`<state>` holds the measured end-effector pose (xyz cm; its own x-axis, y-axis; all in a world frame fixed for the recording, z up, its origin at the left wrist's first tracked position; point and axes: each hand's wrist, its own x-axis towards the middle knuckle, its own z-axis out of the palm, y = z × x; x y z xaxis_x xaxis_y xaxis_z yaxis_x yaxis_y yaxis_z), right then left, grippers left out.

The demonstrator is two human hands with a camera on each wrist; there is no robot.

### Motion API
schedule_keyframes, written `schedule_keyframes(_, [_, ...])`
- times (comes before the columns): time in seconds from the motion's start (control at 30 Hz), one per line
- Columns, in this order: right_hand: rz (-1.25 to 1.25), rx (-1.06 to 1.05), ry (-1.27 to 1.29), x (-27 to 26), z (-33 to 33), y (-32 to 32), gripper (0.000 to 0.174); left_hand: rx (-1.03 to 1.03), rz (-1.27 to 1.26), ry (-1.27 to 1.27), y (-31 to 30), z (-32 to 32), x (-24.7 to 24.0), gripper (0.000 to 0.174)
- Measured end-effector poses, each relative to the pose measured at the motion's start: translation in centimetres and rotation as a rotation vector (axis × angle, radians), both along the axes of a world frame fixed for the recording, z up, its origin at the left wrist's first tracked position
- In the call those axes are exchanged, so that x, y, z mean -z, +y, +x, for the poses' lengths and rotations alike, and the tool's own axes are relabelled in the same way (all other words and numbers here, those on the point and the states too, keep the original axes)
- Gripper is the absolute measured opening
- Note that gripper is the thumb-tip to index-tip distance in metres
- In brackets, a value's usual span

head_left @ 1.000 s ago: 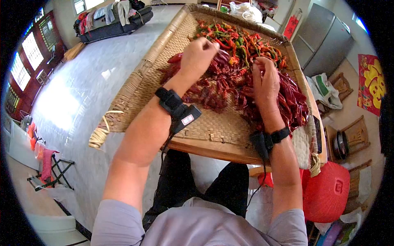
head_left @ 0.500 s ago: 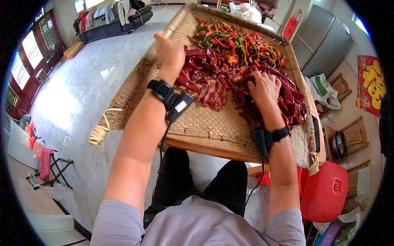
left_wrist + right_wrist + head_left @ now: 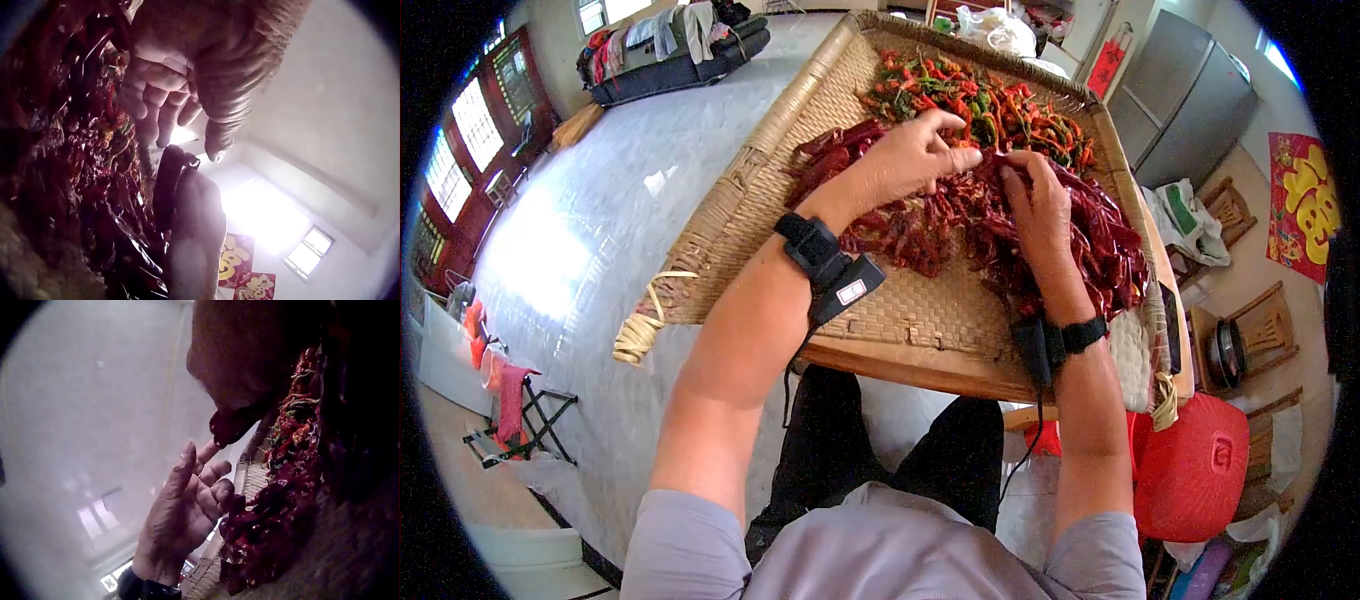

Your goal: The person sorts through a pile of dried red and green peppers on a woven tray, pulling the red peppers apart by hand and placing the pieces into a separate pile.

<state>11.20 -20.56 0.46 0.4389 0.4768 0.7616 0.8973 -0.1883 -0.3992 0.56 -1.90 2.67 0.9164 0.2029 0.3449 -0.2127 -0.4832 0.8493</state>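
Observation:
A woven tray (image 3: pixel 900 315) carries dark red dried peppers (image 3: pixel 1105 240) and, toward its far side, smaller red, orange and green peppers (image 3: pixel 1040 115). My left hand (image 3: pixel 895 168) is over the middle, thumb and fingers apart, fingers lightly bent; the left wrist view shows nothing in its palm (image 3: pixel 212 56). Close on its right, my right hand (image 3: pixel 1040 205) pinches a dark red pepper, visible in the left wrist view (image 3: pixel 167 181) and right wrist view (image 3: pixel 234 428). The pepper's tip points toward the left hand's fingertips. More dark red peppers (image 3: pixel 825 165) lie beside the left forearm.
The tray's raised rim (image 3: pixel 745 180) runs round the peppers, on a wooden table (image 3: pixel 920 370). A red plastic container (image 3: pixel 1195 465) stands below at the right. Chairs (image 3: pixel 1262 325) and a grey cabinet (image 3: pixel 1185 90) are farther right.
My left hand went out to the tray's left side, then came back to the middle beside the right hand. My right hand dipped into the dark peppers and rose with one pinched.

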Motion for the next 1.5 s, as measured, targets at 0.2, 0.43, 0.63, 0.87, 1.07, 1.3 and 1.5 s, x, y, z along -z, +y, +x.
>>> schedule_keyframes(0.2, [-0.032, -0.163, 0.097, -0.6, -1.6, 0.2, 0.013, 0.236, -0.017, 0.022, -0.7, 0.3, 0.3, 0.049])
schedule_keyframes(0.43, [0.039, -0.154, 0.179, -0.4, -1.3, 0.1, 0.013, 0.15, -0.113, -0.014, -0.2, 0.1, -0.1, 0.033])
schedule_keyframes(0.63, [0.187, -0.038, 0.149, 0.0, 0.0, 0.2, 0.016, -0.415, -0.015, -0.377, 1.5, 0.4, -0.1, 0.022])
schedule_keyframes(0.87, [-0.085, 0.251, 0.008, 0.7, 1.2, -0.3, 0.017, -0.83, 0.366, -0.11, 5.1, -0.6, 0.6, 0.034])
schedule_keyframes(1.07, [-0.654, 0.366, -0.06, 0.1, -0.3, -1.0, 0.031, -0.926, 0.458, 0.14, 5.2, 0.2, 2.0, 0.076])
schedule_keyframes(1.3, [-0.707, 0.349, -0.172, -0.2, -0.9, -1.8, 0.036, -0.872, 0.389, 0.134, 4.2, 0.2, 1.7, 0.073])
schedule_keyframes(1.5, [-0.685, 0.251, -0.21, 0.7, -0.2, -2.2, 0.032, -0.862, 0.539, -0.275, 3.2, 0.3, 1.1, 0.027])
